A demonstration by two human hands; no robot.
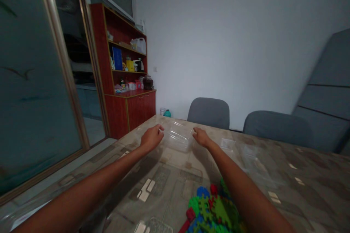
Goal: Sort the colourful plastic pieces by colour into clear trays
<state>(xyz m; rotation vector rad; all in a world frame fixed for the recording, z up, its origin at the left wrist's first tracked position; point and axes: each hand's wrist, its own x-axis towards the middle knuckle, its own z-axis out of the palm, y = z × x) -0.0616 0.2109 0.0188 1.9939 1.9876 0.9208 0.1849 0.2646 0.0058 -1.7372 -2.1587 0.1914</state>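
Note:
A clear plastic container [179,136] lies on the table at the far middle, its see-through edges hard to make out. My left hand [152,136] is just left of it, fingers bent and a gap showing between thumb and fingertips. On the opposite side my right hand [201,137] reaches close to the container's right edge, thumb and forefinger slightly apart. Whether the fingertips touch the plastic I cannot tell. Near my right forearm is a heap of colourful toothed plastic building pieces [213,209], green, blue and red, partly hidden by that arm.
The patterned table [175,174] has a small clear tray [228,144] and another transparent plastic piece [258,165] to the right. Grey chairs [209,113] stand along the far side. A red-brown cabinet [131,113] and a glass sliding door [35,80] are at the left.

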